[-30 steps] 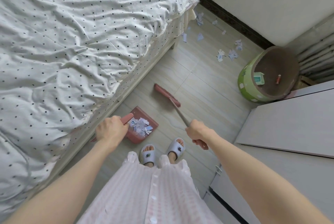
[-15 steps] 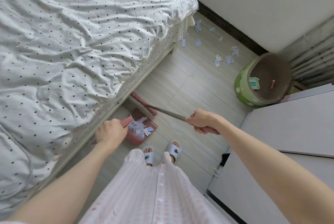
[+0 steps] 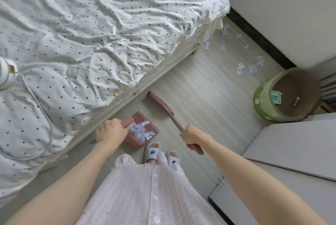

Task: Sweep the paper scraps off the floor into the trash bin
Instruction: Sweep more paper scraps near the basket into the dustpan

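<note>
Head view: hands curled round half-hidden dustpan handle (image 3: 127, 122) and broom handle (image 3: 176, 122), fingers mostly unseen.

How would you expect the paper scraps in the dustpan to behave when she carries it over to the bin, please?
The paper scraps look thin and loosely heaped, so probably light and easily blown or shaken out. The dustpan looks shallow and open-fronted, so tilting it forward would likely spill them.

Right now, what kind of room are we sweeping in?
Most likely a bedroom in a home. A bed with a dotted sheet fills the left side, a green trash bin stands by the wall, and the person wears slippers on a pale tiled floor.
</note>
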Demonstrator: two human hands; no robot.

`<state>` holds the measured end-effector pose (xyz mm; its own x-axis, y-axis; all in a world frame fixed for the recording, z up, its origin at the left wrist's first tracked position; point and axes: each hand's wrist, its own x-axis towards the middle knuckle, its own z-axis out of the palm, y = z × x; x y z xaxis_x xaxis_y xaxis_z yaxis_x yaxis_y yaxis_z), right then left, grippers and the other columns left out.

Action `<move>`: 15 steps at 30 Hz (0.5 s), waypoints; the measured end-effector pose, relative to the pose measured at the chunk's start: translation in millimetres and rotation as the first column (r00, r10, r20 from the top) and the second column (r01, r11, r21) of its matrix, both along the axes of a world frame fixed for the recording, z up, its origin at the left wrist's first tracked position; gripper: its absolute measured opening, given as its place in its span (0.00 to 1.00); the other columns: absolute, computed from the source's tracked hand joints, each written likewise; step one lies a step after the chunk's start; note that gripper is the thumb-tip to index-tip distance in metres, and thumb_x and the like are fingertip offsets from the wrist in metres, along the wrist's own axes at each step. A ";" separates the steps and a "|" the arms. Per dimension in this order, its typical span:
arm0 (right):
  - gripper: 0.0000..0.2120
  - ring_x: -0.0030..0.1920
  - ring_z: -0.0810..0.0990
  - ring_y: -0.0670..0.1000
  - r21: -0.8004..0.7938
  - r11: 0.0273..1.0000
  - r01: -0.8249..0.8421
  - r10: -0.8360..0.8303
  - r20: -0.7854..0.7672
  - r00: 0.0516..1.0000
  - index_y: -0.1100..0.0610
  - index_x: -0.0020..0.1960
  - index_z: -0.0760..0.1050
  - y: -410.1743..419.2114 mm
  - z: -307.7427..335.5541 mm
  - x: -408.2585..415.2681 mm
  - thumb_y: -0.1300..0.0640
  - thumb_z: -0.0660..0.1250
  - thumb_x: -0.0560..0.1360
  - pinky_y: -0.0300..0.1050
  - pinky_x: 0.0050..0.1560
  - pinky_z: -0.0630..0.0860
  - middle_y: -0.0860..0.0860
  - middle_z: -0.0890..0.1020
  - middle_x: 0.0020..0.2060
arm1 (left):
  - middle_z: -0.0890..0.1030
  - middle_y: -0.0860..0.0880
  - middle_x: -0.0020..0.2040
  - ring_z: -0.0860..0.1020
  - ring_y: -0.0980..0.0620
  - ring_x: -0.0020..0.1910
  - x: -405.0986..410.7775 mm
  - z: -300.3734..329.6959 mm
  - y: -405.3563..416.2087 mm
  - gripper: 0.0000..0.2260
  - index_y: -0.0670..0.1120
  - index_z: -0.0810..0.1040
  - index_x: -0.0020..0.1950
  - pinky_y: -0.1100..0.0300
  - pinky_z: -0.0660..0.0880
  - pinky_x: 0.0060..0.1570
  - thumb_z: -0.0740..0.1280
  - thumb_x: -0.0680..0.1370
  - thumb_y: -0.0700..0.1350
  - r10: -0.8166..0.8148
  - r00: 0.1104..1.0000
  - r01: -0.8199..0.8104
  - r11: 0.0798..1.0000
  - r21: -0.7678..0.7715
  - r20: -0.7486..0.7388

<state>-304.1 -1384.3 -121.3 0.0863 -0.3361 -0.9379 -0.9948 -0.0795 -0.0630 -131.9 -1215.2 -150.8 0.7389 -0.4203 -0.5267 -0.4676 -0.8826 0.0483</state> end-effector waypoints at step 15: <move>0.06 0.24 0.69 0.51 -0.023 0.912 -0.411 0.410 0.136 0.902 0.60 0.37 0.65 -33.9 61.9 -7.0 0.64 0.54 0.72 0.40 0.28 0.64 0.55 0.71 0.28 | 0.81 0.40 0.53 0.79 0.40 0.53 -42.8 39.0 23.6 0.13 0.44 0.79 0.57 0.56 0.71 0.45 0.63 0.78 0.49 0.237 0.970 -0.233 0.969 -0.078 0.049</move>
<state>-311.0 -1418.2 -59.4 0.3412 -0.2380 -0.9093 -0.8562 -0.4780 -0.1962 -174.8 -1191.7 -111.8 0.8498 -0.2656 -0.4553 -0.2511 -0.9634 0.0934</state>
